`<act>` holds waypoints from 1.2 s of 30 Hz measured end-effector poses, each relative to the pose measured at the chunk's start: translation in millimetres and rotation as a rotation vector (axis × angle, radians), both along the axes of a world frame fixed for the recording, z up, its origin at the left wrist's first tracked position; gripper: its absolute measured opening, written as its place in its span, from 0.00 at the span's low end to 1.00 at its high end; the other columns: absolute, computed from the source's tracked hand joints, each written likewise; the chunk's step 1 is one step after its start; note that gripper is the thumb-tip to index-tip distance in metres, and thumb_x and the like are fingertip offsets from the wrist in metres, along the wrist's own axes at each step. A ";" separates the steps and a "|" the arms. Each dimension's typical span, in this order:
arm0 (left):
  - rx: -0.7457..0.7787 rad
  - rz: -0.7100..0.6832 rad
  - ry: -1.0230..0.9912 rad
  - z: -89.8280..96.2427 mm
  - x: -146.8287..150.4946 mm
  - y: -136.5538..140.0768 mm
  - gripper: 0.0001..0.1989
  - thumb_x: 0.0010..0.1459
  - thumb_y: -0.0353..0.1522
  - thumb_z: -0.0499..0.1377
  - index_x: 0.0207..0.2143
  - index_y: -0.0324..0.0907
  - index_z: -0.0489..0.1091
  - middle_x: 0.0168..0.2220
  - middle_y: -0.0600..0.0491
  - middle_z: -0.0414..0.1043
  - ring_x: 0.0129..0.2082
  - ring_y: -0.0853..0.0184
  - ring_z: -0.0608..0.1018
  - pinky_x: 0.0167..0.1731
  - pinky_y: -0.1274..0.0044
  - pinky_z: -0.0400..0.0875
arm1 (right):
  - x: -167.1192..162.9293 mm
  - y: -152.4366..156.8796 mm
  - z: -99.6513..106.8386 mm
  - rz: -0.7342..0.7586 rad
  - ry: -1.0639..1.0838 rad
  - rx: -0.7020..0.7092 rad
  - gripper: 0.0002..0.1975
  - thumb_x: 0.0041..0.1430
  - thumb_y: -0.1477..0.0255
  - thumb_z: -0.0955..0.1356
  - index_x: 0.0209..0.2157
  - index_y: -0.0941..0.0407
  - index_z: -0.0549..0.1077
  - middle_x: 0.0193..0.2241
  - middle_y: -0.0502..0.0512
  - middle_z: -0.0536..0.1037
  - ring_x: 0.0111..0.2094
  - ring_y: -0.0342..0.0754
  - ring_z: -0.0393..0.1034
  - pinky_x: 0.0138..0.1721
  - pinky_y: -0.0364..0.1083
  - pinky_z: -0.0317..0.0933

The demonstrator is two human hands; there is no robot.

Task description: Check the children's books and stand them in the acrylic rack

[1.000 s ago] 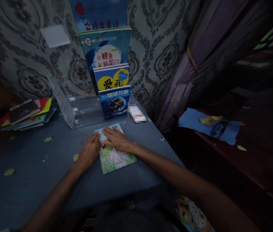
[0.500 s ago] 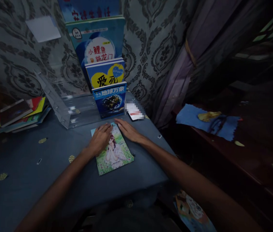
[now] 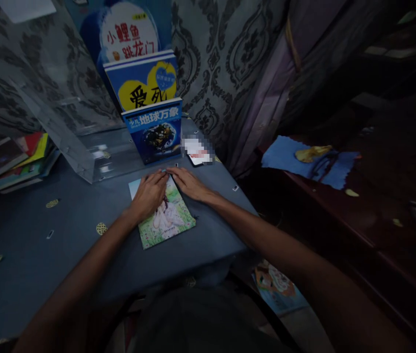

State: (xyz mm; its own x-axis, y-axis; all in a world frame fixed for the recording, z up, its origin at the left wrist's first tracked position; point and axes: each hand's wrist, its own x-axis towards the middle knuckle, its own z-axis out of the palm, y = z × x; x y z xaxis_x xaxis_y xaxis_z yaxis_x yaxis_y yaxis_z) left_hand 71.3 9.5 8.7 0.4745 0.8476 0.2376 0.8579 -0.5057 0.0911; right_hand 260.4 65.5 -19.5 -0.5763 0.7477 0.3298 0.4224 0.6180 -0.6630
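Note:
A thin green book (image 3: 173, 218) lies flat on the blue cloth-covered table (image 3: 79, 260), its cover showing a drawn figure among flowers. My left hand (image 3: 151, 193) rests flat across the upper left of that cover, fingers together and stretched out. At the book's upper right edge is my right hand (image 3: 189, 185), with its fingers extended towards the left fingertips; it looks to touch the edge. Just beyond, a blue book with a globe (image 3: 160, 137) stands upright in a transparent rack (image 3: 86, 171). Behind it rise a yellow-and-blue book (image 3: 145, 81) and a taller blue one (image 3: 127, 29).
Left of the rack sits a pile of books (image 3: 13, 162). A phone (image 3: 196, 152), partly pixelated, lies near the right table edge. Further right, a blue cloth (image 3: 285, 157) is on a dark red surface (image 3: 340, 211). Below the table is a colourful book (image 3: 277, 289).
The view has tilted down and shifted slightly, so the table items appear higher or further left. My right fingertips have come closer to the left ones at the book's top edge.

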 end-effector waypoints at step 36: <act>-0.022 0.111 0.095 46.0 -17.4 -94.7 0.13 0.70 0.35 0.52 0.38 0.41 0.73 0.36 0.47 0.76 0.38 0.59 0.79 0.36 0.71 0.74 | 3.0 -173.4 43.9 0.477 0.008 -0.031 0.17 0.68 0.76 0.65 0.56 0.59 0.74 0.53 0.61 0.80 0.57 0.50 0.73 0.60 0.50 0.65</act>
State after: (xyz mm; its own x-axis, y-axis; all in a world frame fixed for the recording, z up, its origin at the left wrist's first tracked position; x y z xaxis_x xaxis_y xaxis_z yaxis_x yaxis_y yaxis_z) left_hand 53.9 -85.2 54.7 0.3973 0.9005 0.1770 0.9135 -0.4064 0.0171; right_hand 263.4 -107.8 24.5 -0.8551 0.4100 0.3174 0.0914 0.7218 -0.6860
